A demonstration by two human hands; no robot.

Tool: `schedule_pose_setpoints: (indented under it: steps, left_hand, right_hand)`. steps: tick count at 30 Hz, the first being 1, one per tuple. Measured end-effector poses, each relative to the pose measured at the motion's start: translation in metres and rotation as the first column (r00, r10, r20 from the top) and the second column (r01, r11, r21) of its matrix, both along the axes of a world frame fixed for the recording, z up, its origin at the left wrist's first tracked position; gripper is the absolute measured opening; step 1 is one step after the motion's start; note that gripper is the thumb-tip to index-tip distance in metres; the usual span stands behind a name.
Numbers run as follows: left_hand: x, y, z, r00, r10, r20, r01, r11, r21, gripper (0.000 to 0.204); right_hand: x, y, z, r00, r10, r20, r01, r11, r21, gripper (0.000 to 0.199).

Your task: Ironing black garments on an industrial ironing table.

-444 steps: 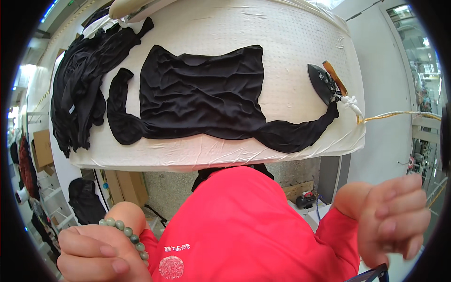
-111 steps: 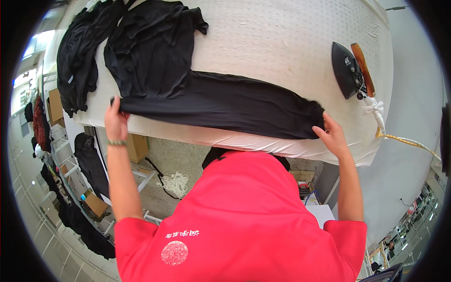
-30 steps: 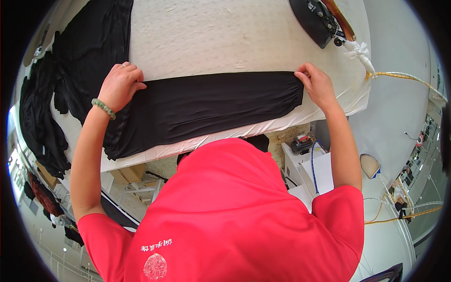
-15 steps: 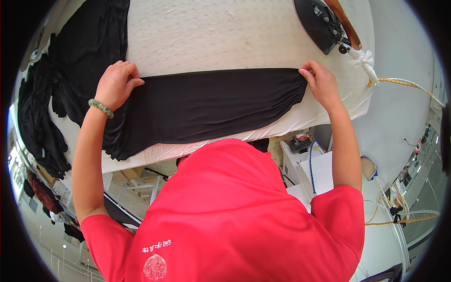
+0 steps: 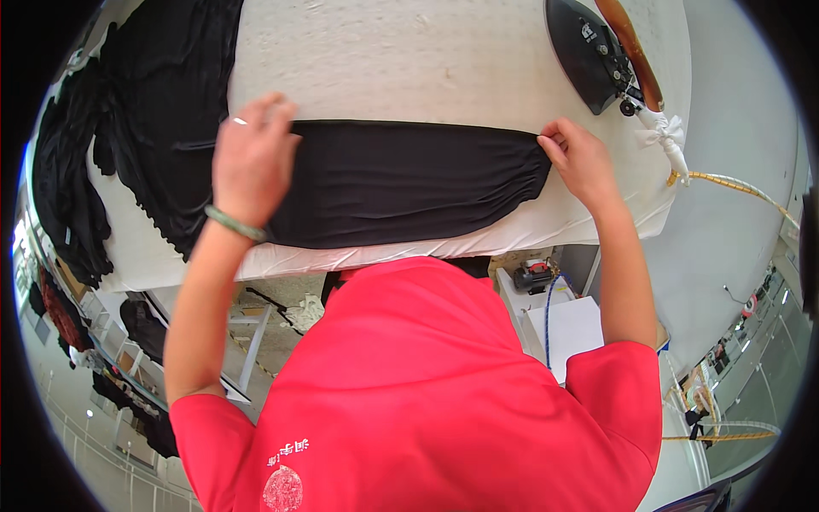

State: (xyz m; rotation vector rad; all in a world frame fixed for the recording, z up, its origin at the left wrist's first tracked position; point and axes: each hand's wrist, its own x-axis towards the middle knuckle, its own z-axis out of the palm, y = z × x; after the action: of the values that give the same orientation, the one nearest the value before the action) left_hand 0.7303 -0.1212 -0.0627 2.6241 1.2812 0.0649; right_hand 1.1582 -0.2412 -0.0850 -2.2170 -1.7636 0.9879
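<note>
A thin black garment lies on the white padded table, with one long sleeve-like part laid flat across toward the right. Its right end narrows into small gathers. At that end's far corner, my right hand pinches the edge between thumb and fingers. My left hand, with a ring and a green bead bracelet, is over the left part of the same piece. Motion blurs its fingers, so whether they grip the cloth cannot be made out.
A black iron with a brown handle rests at the table's far right. A yellow-and-white hose runs from its white-wrapped end past the table edge. Below the table stand a white cabinet and a small motor-like device.
My left hand has let go of the far edge and moved right over the cloth. The sleeve-like part's near edge lies flatter. My right hand keeps its pinch at the gathered end.
</note>
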Motion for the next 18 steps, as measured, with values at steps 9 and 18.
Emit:
schedule_pose_setpoints:
  steps: [9, 18]
  left_hand:
    - [0.138, -0.135, -0.028, 0.943, 0.055, 0.329, -0.012, 0.991, -0.133, 0.035]
    - [0.181, -0.157, -0.024, 0.959, 0.189, 0.212, -0.161, 0.976, -0.145, 0.030]
  right_hand:
    - [0.014, 0.008, -0.002, 0.993, 0.106, -0.045, -0.107, 0.994, -0.030, 0.015]
    - [0.020, 0.013, -0.006, 0.987, 0.130, -0.091, -0.133, 0.991, -0.025, 0.014]
